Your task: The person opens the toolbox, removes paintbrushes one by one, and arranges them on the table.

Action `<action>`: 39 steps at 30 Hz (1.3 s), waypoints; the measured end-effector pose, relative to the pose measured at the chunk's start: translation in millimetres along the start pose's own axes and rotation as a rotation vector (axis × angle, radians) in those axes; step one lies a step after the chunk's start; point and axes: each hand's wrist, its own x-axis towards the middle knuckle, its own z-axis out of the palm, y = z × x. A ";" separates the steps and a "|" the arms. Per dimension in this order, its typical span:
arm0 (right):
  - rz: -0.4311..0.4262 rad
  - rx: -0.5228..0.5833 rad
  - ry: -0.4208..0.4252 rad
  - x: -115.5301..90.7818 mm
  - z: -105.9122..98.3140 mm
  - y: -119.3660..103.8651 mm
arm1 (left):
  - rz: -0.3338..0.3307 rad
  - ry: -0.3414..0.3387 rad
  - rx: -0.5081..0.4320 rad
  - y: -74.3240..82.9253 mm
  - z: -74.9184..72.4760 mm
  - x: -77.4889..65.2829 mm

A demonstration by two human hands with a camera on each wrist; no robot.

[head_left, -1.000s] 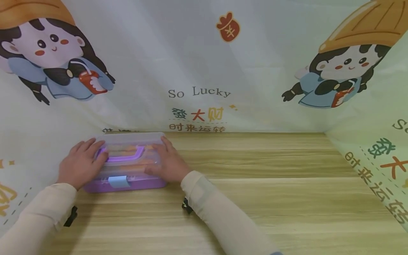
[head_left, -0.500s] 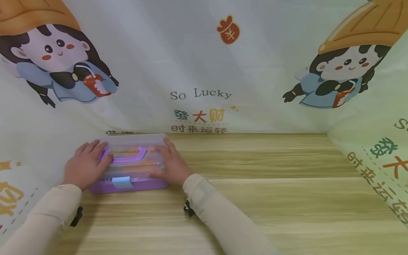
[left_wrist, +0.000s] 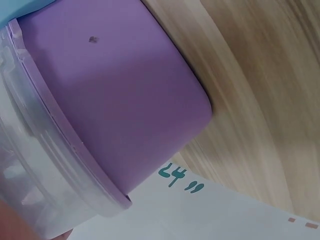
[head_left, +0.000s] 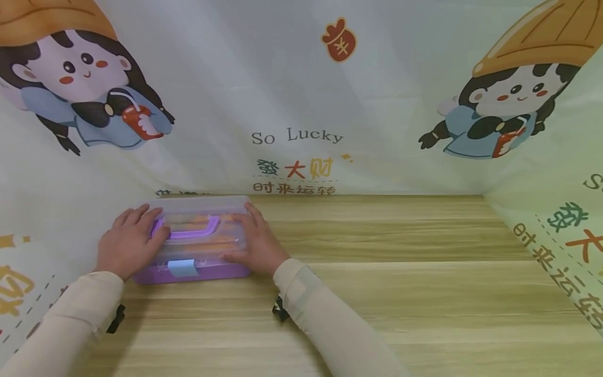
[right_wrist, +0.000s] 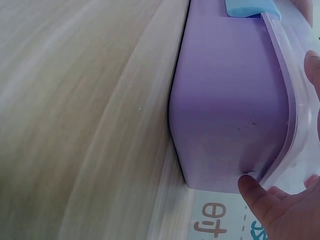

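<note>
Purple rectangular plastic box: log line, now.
purple box on wood-grain table; clear plastic lid on; left grip: lid's left side; right grip: box's right end

Pale printed cloth point(head_left: 386, 104) walls in the wood-grain surface point(head_left: 400, 235) at back and both sides. A cartoon figure point(head_left: 75, 84) in an orange hat appears at left, a matching figure point(head_left: 518, 86) at right, with a red pouch point(head_left: 339, 41) and "So Lucky" lettering point(head_left: 298, 136) between. Light is soft, greenish toward the right.

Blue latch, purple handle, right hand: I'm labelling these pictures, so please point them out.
Blue latch point(head_left: 183, 268), head view: middle of its front face.
Purple handle point(head_left: 194, 234), head view: its front bar.
Right hand point(head_left: 260, 243), head view: back of the hand.
</note>
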 end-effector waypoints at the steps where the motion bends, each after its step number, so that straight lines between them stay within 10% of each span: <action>1: -0.001 0.003 0.004 -0.4 -0.1 0.4 | 0.003 0.003 -0.001 0.8 -0.3 0.0; 25: -0.019 -0.026 0.054 -14.1 -9.5 8.8 | 0.040 0.015 -0.006 12.2 2.6 -4.2; 39: -0.157 -0.391 0.054 -20.8 -25.0 12.2 | 0.062 0.053 0.000 29.6 5.4 -6.8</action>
